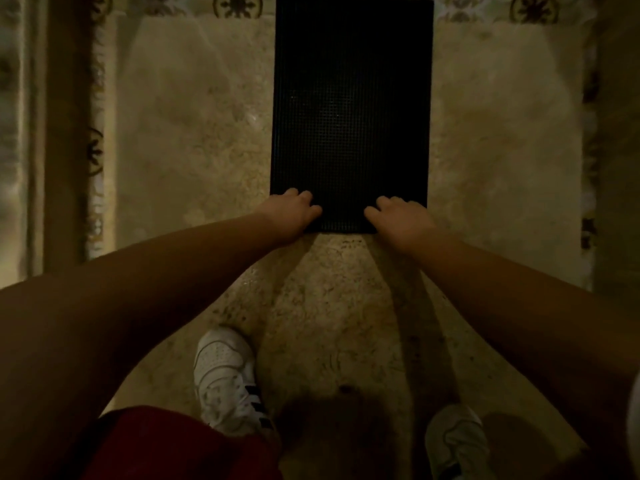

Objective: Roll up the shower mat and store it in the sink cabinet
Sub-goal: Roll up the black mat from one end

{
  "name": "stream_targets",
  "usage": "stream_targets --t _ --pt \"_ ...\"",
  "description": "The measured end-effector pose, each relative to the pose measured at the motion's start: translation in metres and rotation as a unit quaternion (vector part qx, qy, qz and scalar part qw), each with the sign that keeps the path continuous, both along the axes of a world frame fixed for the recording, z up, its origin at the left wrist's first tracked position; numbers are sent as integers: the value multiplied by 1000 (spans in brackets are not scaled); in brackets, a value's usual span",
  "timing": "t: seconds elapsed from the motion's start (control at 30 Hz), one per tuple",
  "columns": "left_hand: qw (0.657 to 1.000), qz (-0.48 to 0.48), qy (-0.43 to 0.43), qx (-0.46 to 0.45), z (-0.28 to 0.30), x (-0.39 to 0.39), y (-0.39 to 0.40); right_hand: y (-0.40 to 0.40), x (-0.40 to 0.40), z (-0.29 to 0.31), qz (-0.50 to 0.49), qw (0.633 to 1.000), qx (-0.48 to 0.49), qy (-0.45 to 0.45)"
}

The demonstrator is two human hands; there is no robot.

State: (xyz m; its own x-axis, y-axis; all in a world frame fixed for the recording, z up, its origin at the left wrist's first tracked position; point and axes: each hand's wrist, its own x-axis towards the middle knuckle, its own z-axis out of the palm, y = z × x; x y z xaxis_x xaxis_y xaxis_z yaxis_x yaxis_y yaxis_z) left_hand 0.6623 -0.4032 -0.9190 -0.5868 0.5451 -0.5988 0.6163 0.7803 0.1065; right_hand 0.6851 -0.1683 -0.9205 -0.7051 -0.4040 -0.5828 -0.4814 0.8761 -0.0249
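Head view is showing the black shower mat (351, 109) lying flat and fully unrolled on the pale stone floor (183, 133), its near short edge right under both hands. Left hand (292, 211) is gripping that edge at the left corner, fingers curling over the top, and right hand (401, 216) is gripping it the same way at the right corner, so each grip is clenching on the mat itself. No turn of the roll is showing yet. From where I'm standing, the main worry is the roll starting crooked: if one hand is leading the other, the mat is likely going to cone out and end up too long or lopsided for the cabinet. A loose first turn could also be springing open once the hands are shifting. The light is dim, and the person is bending far forward over white shoes (225, 379), so balance may be suffering. The sink cabinet isn't visible.
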Motion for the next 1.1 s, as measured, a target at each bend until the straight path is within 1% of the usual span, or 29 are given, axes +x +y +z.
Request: stream_targets --t 0.1,0.17,0.3,0.4,0.5,0.67,0.8,0.93,1.0,1.1 --pt "998 -43 2 36 -1 -1 -5 2 -1 -1 3 1000 -14 -3" --pt "998 -41 -6 50 -2 -3 -10 6 2 -2 -17 999 -35 -8" --pt "996 41 -24 71 -1 -3 -12 11 2 -7 -84 993 -78 -25" --pt "993 69 -58 82 -2 -4 -14 13 3 -13 -125 985 -105 -52" --pt "981 105 -115 116 -1 -3 -19 17 8 -16 -134 981 -119 -79" --pt "954 203 -129 178 -9 7 -21 16 2 -19 -156 976 -127 -81" --pt "953 225 -104 172 -14 8 -19 16 -2 -17 -180 970 -145 -71" --pt "946 234 -88 206 -12 8 -19 13 -2 -15 -237 954 -177 -47" --pt "957 210 -40 197 -10 8 -17 13 -1 -13 -228 955 -186 -37" --pt "981 125 62 136 -4 6 -14 11 0 -11 -210 959 -189 13"
